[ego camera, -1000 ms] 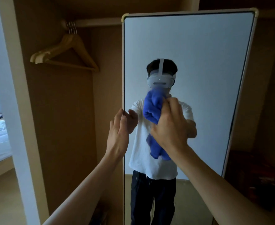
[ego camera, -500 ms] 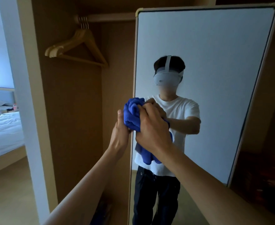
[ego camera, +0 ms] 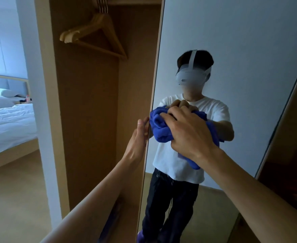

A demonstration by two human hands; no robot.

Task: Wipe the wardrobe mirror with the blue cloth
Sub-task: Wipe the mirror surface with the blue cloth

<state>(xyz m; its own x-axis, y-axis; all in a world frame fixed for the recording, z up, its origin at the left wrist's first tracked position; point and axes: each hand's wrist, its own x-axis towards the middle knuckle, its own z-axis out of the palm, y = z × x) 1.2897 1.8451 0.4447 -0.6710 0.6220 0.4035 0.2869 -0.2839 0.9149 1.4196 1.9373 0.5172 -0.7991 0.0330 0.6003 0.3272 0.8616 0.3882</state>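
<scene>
The tall wardrobe mirror (ego camera: 240, 41) fills the right half of the view and reflects a person in a white shirt. My right hand (ego camera: 188, 132) presses a bunched blue cloth (ego camera: 159, 127) against the glass, close to the mirror's left edge at chest height. My left hand (ego camera: 138, 137) grips that left edge from the wardrobe side, thumb on the frame, fingers hidden behind it.
An open wooden wardrobe compartment (ego camera: 91, 120) lies left of the mirror, with wooden hangers (ego camera: 93, 35) on a rail at the top. A bed with white sheets (ego camera: 7, 123) stands at far left. A dark wooden panel (ego camera: 288, 163) borders the mirror's right edge.
My right hand has slid the blue cloth leftward across the glass to the mirror's left edge. My left hand closed onto that edge. The camera has moved nearer and lower.
</scene>
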